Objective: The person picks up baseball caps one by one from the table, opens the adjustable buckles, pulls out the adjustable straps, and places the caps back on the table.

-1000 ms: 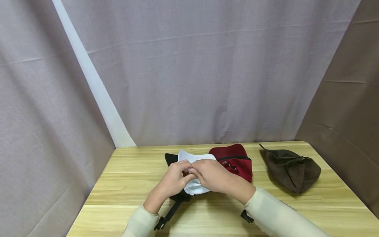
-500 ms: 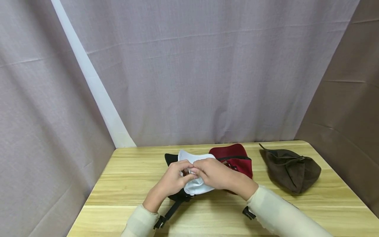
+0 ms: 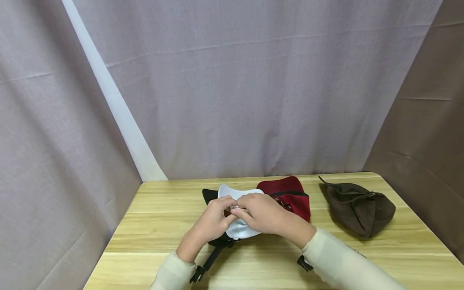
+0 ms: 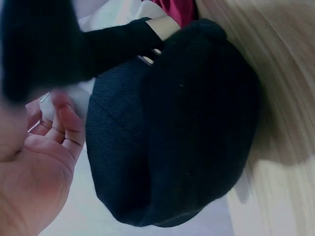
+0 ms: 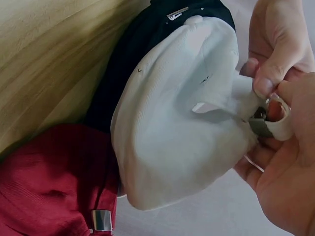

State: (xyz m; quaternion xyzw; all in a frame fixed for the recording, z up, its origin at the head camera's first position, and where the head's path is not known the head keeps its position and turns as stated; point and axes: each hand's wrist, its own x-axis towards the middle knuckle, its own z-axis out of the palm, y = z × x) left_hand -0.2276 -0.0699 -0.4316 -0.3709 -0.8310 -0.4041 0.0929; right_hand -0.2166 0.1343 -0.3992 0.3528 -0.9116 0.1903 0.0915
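A white baseball cap (image 5: 182,128) lies on top of a black cap (image 4: 202,128), its crown facing the right wrist camera. At its back edge, my left hand (image 3: 212,219) and right hand (image 3: 264,214) meet, fingertips touching. In the right wrist view, the cap's strap (image 5: 281,130) is bent into a small loop with a metal buckle. My left thumb and fingers pinch the strap from above, while my right fingers grip it from below. Part of the buckle is hidden by the fingers. Beside the white cap, a dark red cap (image 3: 297,204) touches it on the right.
A dark brown soft hat (image 3: 357,209) lies apart at the right of the wooden table (image 3: 156,209). Grey curtains (image 3: 232,100) hang behind the table's back edge. The red cap's strap carries a metal buckle (image 5: 102,220).
Both hands stay over the white cap. The right fingers and thumb shift slightly around the strap between the frames. The caps lie almost where they were.
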